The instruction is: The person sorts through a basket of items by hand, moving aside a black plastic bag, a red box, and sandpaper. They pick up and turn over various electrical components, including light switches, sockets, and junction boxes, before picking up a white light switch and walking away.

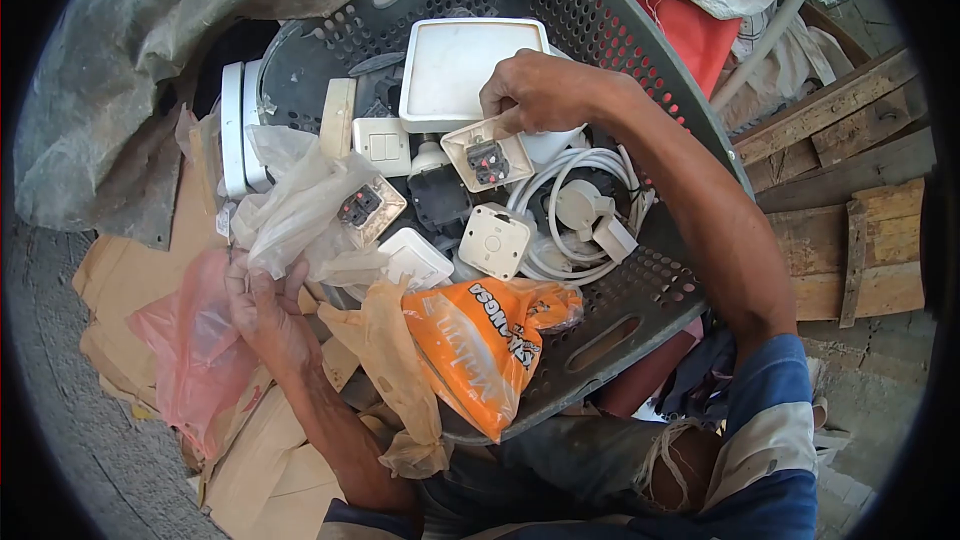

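My right hand (pixel 545 92) pinches the upper edge of a square white wall switch (pixel 487 157), its dark back and terminals facing up. On the left, my left hand (pixel 265 310) has curled fingers at the lower end of a crumpled clear plastic bag (pixel 300 205), gripping it as far as I can see. A pink plastic bag (pixel 185 355) hangs beside that hand. Close by in the basket lie a double switch (pixel 381 146), another upturned switch (pixel 370 208), a white square box (pixel 495 242), a white switch plate (pixel 415 258) and a coiled white cable (pixel 535 215).
The dark perforated plastic basket (pixel 665 285) also holds a white square panel light (pixel 465 70). An orange printed bag (pixel 475 345) lies over its near rim. Flattened cardboard (pixel 285 475) is at the left, wooden boards (pixel 850 255) at the right, and a grey sheet (pixel 120 100) upper left.
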A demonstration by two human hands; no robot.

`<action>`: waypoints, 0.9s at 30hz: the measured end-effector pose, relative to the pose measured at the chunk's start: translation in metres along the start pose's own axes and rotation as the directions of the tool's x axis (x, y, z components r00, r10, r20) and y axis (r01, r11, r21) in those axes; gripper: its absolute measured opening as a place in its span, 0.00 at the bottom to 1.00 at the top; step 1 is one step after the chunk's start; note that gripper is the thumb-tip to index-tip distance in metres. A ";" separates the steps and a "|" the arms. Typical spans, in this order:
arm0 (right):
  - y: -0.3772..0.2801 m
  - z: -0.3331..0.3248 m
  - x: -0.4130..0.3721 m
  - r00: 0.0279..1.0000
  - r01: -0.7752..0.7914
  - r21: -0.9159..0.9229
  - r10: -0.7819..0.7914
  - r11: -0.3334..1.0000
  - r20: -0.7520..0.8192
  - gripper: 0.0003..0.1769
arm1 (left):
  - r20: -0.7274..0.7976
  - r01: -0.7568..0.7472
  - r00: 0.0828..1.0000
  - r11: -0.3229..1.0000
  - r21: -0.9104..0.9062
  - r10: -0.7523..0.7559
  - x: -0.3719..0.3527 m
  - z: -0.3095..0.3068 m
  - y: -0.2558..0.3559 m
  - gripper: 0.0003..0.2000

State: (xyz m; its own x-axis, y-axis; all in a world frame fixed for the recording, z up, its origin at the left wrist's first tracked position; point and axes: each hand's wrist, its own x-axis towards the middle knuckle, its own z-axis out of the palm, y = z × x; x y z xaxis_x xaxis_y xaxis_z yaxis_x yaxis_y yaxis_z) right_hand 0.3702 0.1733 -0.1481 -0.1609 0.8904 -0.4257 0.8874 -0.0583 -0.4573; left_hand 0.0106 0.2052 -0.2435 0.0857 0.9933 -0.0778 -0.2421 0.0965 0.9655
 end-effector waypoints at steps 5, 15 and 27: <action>0.023 -0.025 -0.022 0.976 -0.164 -0.218 0.127 0.962 -0.174 0.08 | -0.060 -0.072 0.996 0.983 -0.166 0.063 0.001 -0.006 0.007 0.16; -0.069 0.094 0.003 0.973 0.228 0.141 -0.219 0.963 -0.079 0.16 | 0.106 -0.344 0.929 0.933 -0.104 0.355 -0.015 0.028 0.028 0.27; -0.034 0.045 0.011 0.982 0.067 0.467 -0.141 0.882 0.124 0.12 | 0.484 -0.227 0.803 0.573 0.788 -0.348 -0.030 0.031 0.025 0.23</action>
State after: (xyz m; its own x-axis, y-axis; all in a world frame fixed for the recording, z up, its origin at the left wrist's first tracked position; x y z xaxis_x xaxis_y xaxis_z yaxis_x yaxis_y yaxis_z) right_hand 0.3186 0.1644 -0.1721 -0.3368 0.8267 -0.4508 0.5697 -0.2022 -0.7966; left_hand 0.0321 0.1758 -0.2088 0.6206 0.7332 -0.2780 0.6034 -0.2202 0.7664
